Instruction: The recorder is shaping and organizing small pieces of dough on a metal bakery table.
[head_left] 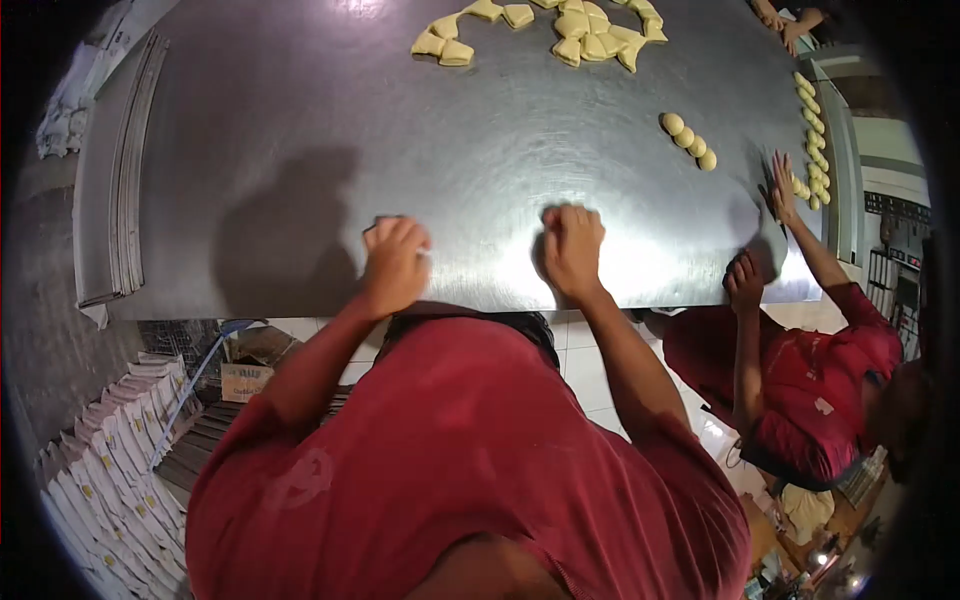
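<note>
On a steel worktable (420,130), my left hand (395,260) is curled with fingertips down near the front edge; whatever lies under it is hidden. My right hand (572,250) is also closed, knuckles forward, on the tabletop to its right; its palm is hidden too. Beyond my right hand sits a short row of round dough balls (688,140). Flat cut pieces of pale dough (600,45) lie at the far side, with another group (442,48) left of them.
A co-worker (810,380) at my right has hands on the table (783,190) beside more dough balls (812,130). Another person's hands (785,25) show at the far right corner. Stacked metal strips (130,170) line the left end; white sacks (110,450) are piled below left.
</note>
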